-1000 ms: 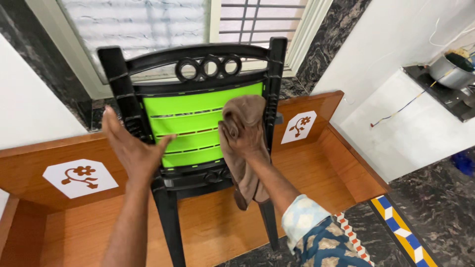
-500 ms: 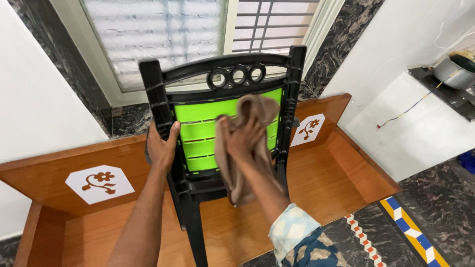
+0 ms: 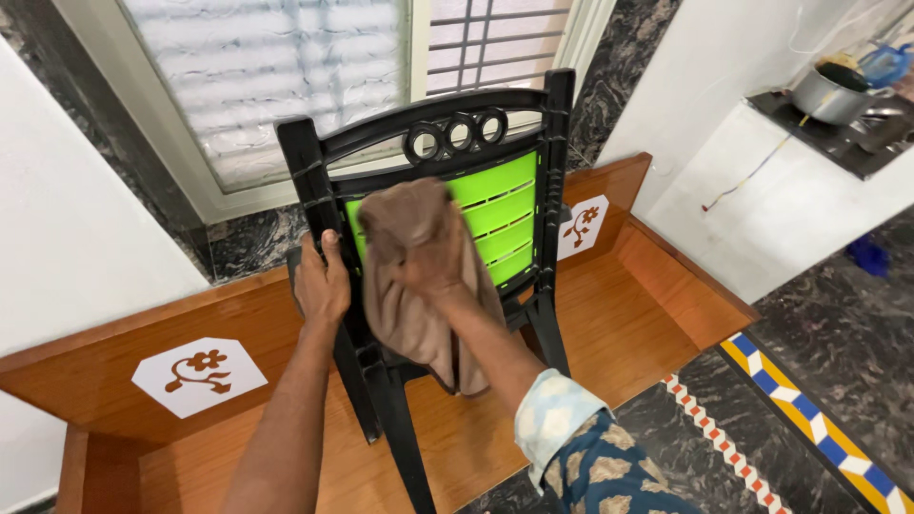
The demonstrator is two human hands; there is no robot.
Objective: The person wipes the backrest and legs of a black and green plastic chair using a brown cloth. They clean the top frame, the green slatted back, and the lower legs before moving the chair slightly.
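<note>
A black plastic chair [image 3: 547,181] with a bright green slatted back panel [image 3: 500,214] stands on a low wooden platform [image 3: 657,305], its back toward me. My left hand [image 3: 322,283] grips the chair's left upright. My right hand [image 3: 433,276] holds a brown cloth [image 3: 405,228] pressed flat against the left part of the green panel, with the cloth's tail hanging down over the seat frame. Three black rings [image 3: 457,136] decorate the chair's top rail.
A barred window [image 3: 286,67] sits behind the chair. The platform's raised edge carries white flower emblems [image 3: 198,373]. At right, a metal pot [image 3: 826,93] rests on a dark shelf with a wire hanging down. A patterned tile strip [image 3: 819,438] crosses the dark floor.
My left hand went from open in the air to gripping the chair's left upright. The cloth in my right hand slid from the right side of the green panel to its left.
</note>
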